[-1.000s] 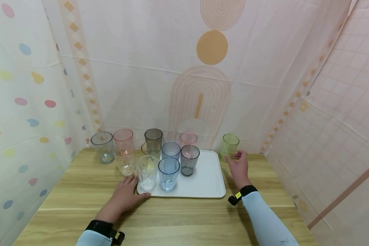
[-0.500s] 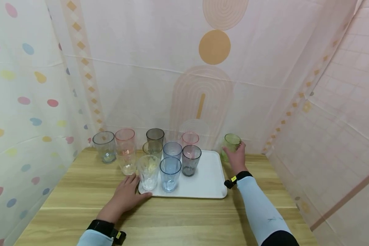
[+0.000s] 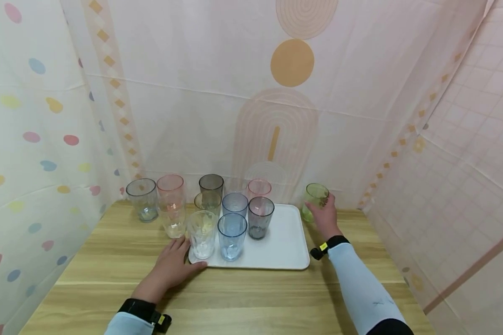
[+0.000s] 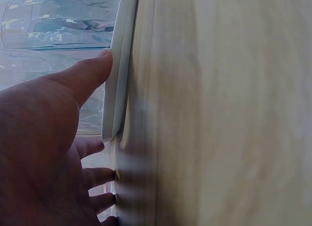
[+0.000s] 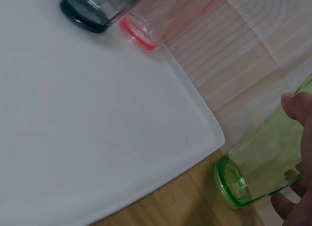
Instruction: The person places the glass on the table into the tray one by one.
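My right hand (image 3: 324, 217) grips a green drinking glass (image 3: 314, 201) upright at the right back, just off the tray's corner. In the right wrist view the thumb lies on one side of the green glass (image 5: 265, 162) and fingertips show on the other; its thick base is close over the wood. My left hand (image 3: 173, 265) lies at the near-left corner of the white tray (image 3: 282, 251), its fingers spread and fairly straight. In the left wrist view, the thumb of the left hand (image 4: 53, 114) touches the tray rim (image 4: 119, 75).
On the tray's left half stand several glasses, among them a blue glass (image 3: 232, 237), a clear glass (image 3: 202, 235), a dark grey glass (image 3: 260, 218) and a pink glass (image 3: 259, 187). Left of the tray are a greyish glass (image 3: 142, 200) and a pink-rimmed glass (image 3: 171, 190). A patterned curtain (image 3: 184, 116) hangs behind.
My right hand has gone from touching the green glass's lower side to gripping it around the body. The left hand and the tray's glasses hold their places.
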`<state>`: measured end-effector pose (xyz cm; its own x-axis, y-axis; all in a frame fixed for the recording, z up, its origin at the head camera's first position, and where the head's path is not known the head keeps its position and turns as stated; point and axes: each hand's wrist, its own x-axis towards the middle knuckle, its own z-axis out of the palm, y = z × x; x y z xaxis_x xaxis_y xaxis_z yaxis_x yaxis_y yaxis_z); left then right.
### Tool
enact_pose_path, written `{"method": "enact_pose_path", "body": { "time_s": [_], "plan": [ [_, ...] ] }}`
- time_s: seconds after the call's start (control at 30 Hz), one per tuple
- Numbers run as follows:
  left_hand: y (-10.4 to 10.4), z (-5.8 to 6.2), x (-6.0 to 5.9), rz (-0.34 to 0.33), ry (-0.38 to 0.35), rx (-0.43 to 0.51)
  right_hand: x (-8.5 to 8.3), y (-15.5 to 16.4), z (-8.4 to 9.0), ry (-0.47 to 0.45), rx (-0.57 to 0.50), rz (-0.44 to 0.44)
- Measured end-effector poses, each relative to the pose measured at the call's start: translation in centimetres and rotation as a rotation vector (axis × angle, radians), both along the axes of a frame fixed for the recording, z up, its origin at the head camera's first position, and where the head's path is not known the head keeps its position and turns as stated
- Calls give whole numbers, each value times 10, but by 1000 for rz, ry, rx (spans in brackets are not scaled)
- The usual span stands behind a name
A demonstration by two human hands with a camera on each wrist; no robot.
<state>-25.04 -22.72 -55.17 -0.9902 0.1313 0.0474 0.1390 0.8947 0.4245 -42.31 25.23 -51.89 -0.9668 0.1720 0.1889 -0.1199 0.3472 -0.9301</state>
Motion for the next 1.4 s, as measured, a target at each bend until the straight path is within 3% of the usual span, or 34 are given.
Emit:
{"method": "enact_pose_path", "body": {
  "time_s": [0.2,0.53,0.93,1.07,1.4],
  "plan": [
    [-1,0,-1,0,-4,-7,19,7,5,18,23,37],
    [-5,-3,-2,-1,1,-8,73,2,22,17,36,92],
    [-1,-2,-2,0,-20,6,135,-25,16,-43,10,224],
    [-1,-1,-2,-5,-17,4,145,-42,15,-34,19,237],
    [-1,0,-1,-12,-25,-4,151,-86,11,10,-4,345]
  ]
}}
